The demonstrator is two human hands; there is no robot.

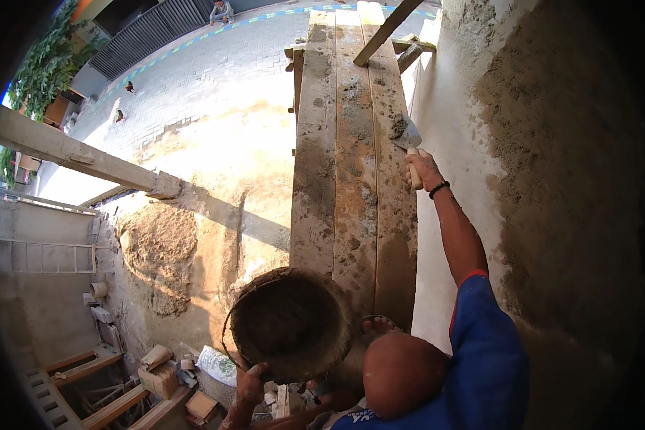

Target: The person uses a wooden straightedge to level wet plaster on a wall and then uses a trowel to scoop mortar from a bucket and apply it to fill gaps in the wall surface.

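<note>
My right hand (423,170) grips the wooden handle of a trowel (408,134), which carries a lump of grey mortar on its blade over the right-hand scaffold plank. My left hand (253,381) holds the lower rim of a round, mortar-crusted bucket (287,322), tilted toward me, with dark residue inside. Under both stretch three long, spattered wooden planks (315,165). My bare toes (375,324) rest on them behind my bent knee (401,369).
A plastered wall (516,179) with a wet patch runs along the right. A post (387,32) crosses the planks' far end, a beam (72,150) the left. Below lie a sand heap (158,251), ladder (43,254) and timber frames (100,401). A person (221,13) sits across the paving.
</note>
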